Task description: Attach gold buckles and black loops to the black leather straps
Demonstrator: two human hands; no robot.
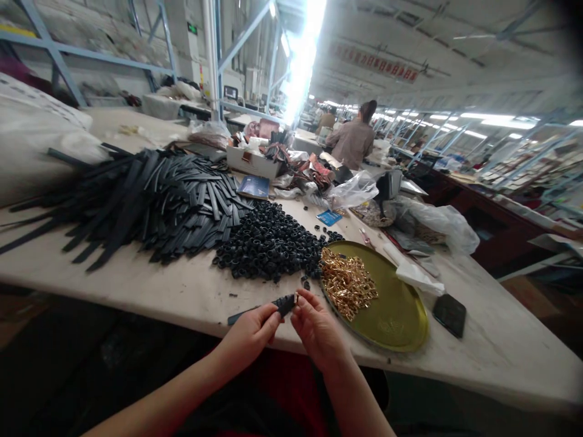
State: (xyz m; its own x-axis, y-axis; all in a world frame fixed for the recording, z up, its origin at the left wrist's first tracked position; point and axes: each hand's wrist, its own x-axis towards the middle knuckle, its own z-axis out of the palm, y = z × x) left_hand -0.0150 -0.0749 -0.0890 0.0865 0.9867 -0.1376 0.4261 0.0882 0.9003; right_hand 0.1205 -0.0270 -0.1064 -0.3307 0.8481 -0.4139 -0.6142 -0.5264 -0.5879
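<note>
My left hand [255, 328] is closed around a black strap [285, 303], whose other end reaches out to the left above the table edge. At the strap's right end, my right hand [316, 325] pinches a small gold buckle-like piece [296, 298], partly covered by the fingers. Just beyond my hands lies a heap of small black loops [268, 240]. A round olive-gold tray [401, 321] stands to the right, bearing a pile of gold metal pieces [348, 285]. On the left, many black straps [182, 200] are stacked in a loose mound.
A dark phone [449, 315] lies right of the tray. Behind the heaps are a white box [252, 162], a blue booklet [254, 187], a blue card [328, 217] and clear plastic bags [355, 191]. A white bundle [40, 145] sits far left. Another person [353, 142] is farther back.
</note>
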